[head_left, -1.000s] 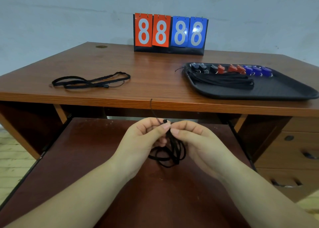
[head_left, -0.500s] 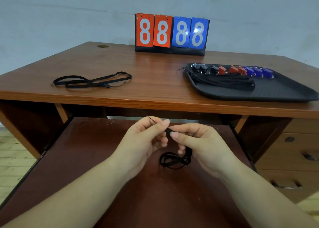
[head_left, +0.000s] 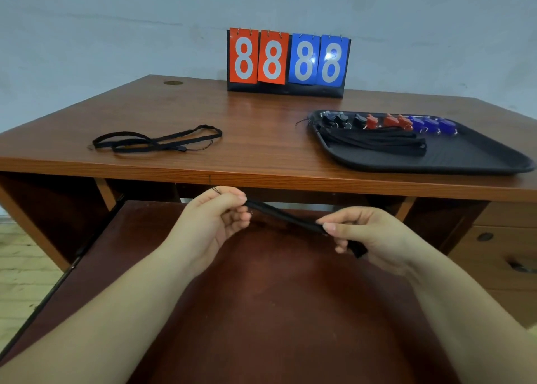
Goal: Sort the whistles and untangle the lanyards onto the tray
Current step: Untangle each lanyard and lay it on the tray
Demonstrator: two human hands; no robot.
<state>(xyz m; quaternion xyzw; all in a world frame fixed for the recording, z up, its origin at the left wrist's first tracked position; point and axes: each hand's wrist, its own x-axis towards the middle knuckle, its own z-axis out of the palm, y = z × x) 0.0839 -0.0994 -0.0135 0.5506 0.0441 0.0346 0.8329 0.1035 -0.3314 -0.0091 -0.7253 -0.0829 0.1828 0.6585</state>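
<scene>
- Lanyard [head_left: 286,219], black, is stretched taut between both hands.
- One end is pinched by the left hand [head_left: 213,221].
- The other end is gripped by the right hand [head_left: 367,235].

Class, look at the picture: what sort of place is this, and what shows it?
Probably a sports office or equipment room: a flip scoreboard stands on a wooden desk, and a tray holds whistles sorted by colour.

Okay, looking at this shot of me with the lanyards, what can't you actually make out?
Head view only:
- Held lanyard: both ends hidden inside the left hand and right hand.
- Lanyards on tray: overlapping bundle, count unclear.
- Whistles: too small for detail.
- Drawers: cut off by the right edge.
</scene>
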